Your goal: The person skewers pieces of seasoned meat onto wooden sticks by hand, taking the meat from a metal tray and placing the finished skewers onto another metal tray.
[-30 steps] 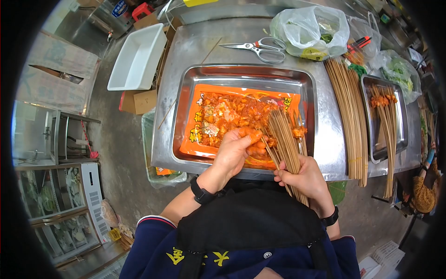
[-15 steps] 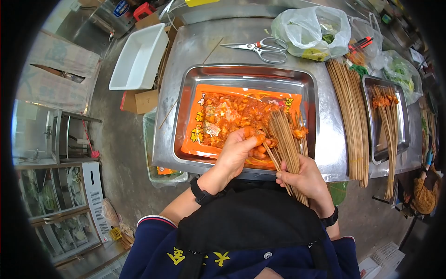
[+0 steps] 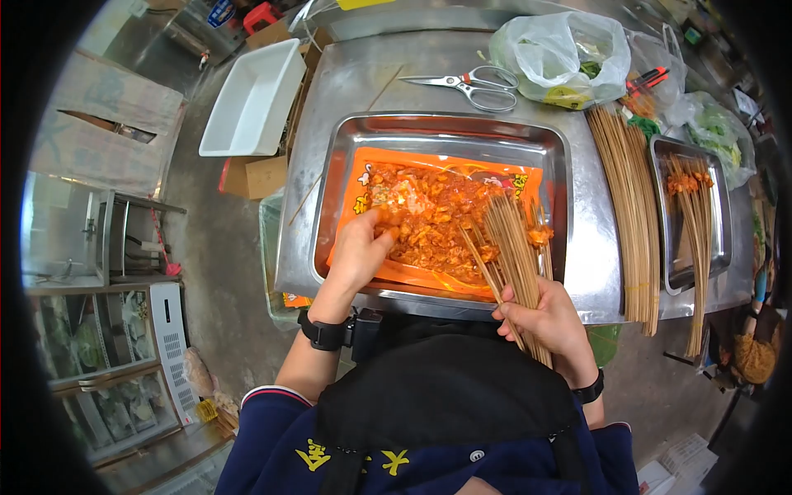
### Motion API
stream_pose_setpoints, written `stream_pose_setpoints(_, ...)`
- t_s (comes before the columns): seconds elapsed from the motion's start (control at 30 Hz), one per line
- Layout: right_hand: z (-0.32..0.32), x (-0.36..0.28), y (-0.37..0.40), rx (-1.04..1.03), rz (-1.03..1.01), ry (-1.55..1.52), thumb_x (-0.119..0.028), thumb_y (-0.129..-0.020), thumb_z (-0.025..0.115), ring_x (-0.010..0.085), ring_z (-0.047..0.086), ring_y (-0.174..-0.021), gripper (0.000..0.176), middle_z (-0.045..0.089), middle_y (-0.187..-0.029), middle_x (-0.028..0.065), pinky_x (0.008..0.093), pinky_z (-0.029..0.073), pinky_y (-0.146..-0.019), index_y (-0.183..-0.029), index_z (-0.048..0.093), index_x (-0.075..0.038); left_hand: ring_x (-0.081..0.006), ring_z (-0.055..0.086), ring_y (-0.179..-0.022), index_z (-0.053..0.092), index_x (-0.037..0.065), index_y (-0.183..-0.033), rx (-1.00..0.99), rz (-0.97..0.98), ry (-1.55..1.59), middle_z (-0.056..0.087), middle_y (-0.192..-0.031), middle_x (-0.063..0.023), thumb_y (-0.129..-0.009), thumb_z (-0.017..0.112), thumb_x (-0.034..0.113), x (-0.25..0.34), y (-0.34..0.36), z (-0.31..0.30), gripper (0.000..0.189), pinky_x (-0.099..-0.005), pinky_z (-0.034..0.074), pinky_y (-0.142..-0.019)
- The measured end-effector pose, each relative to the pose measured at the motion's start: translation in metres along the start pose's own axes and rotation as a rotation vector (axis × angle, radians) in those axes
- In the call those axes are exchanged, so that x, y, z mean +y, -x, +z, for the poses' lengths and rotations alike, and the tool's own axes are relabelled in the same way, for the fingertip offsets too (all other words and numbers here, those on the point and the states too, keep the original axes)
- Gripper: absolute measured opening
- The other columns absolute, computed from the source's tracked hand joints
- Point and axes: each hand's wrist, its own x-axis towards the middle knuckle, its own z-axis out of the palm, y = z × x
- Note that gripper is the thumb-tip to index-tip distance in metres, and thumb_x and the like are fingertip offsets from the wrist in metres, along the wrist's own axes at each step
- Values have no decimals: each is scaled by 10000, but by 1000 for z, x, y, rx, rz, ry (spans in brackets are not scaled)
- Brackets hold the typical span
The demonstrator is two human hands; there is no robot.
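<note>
A large steel tray [image 3: 346, 148] holds an orange bag [image 3: 356, 191] spread open under a heap of red marinated meat pieces [image 3: 433, 216]. My left hand [image 3: 359, 252] reaches into the left side of the meat, fingertips on the pieces; whether it grips one I cannot tell. My right hand [image 3: 549, 318] is closed around a fan of bamboo skewers [image 3: 513, 247] whose tips rest over the tray's right part, some carrying meat.
Loose bamboo skewers [image 3: 629, 190] lie in a long pile right of the tray. A smaller steel tray [image 3: 724, 216] holds loaded skewers. Scissors [image 3: 470, 82] and plastic bags [image 3: 565, 49] sit at the table's far side. A white tub [image 3: 252, 99] stands left.
My left hand has moved left, away from the skewer tips to the left side of the meat heap. My right hand with the skewer bundle has stayed in place.
</note>
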Motion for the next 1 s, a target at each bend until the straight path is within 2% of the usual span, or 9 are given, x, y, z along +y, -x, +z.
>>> stream_pose_setpoints(0.07, 2, 0, -3, -14, -5, 12, -17, -793, 559, 127, 595, -591, 144, 591, -753, 107, 230, 501, -518, -917, 492, 11, -194, 586, -746, 574, -23, -914, -154, -29, -560, 609, -823, -124, -753, 549, 74, 1, 7, -7, 190, -296, 454, -631)
stream_pose_setpoints(0.1, 3, 0, -3, -11, -5, 12, -16, -792, 560, 126, 595, -591, 143, 592, -752, 106, 229, 501, -519, -915, 492, 11, -194, 586, -746, 574, -23, -914, -153, -33, -560, 609, -823, -124, -753, 549, 74, 2, 10, -6, 190, -296, 454, -631)
stream_pose_setpoints(0.2, 4, -3, -2, -6, -2, 24, -16, -790, 559, 125, 594, -592, 141, 592, -751, 104, 228, 500, -520, -911, 492, 13, -356, 556, -733, 568, -30, -870, -250, 78, -658, 559, -747, -218, -699, 581, 112, 10, 17, -1, 223, -385, 440, -655)
stream_pose_setpoints(0.53, 5, -3, -3, -2, -5, 50, -26, -788, 554, 120, 591, -592, 141, 592, -750, 106, 224, 494, -515, -908, 497, 20, -365, 566, -755, 535, -41, -842, -349, 66, -795, 558, -749, -244, -662, 614, 117, 14, 14, 1, 253, -403, 443, -685)
stream_pose_setpoints(0.63, 3, -1, -4, -17, -21, 44, -28, -788, 558, 119, 592, -594, 140, 593, -753, 106, 223, 492, -513, -905, 497, 19, -281, 586, -686, 551, -34, -871, -278, -34, -550, 596, -738, -182, -707, 623, 125, 7, 7, 0, 240, -359, 457, -652)
stream_pose_setpoints(0.7, 4, -1, -5, -16, -16, 45, -19, -781, 567, 128, 590, -583, 140, 588, -745, 107, 231, 491, -509, -897, 493, 8, -161, 574, -652, 569, -9, -910, -143, -138, 299, 622, -787, -86, -787, 593, 138, 12, 4, 6, 193, -293, 457, -605)
stream_pose_setpoints(0.73, 5, -1, -5, -17, -9, 50, -10, -774, 577, 137, 588, -573, 144, 583, -737, 109, 238, 491, -506, -889, 489, -3, -97, 559, -700, 578, 12, -940, -181, -230, 366, 616, -861, -31, -833, 556, 128, 12, 0, 2, 159, -245, 447, -610)
stream_pose_setpoints(0.83, 5, 0, -6, -22, -7, 53, -7, -769, 582, 132, 586, -568, 136, 582, -733, 107, 238, 490, -502, -875, 497, -3, -99, 560, -742, 565, 5, -971, -99, -255, 722, 612, -910, -62, -818, 562, 91, 14, -4, 16, 176, -229, 439, -638)
stream_pose_setpoints(1.0, 5, -1, -5, -23, -11, 43, -5, -769, 581, 128, 585, -567, 129, 582, -730, 104, 237, 491, -501, -869, 500, -7, -101, 563, -772, 534, -2, -1027, -119, -263, 773, 607, -949, -68, -806, 557, 58, 27, 1, 34, 230, -225, 434, -647)
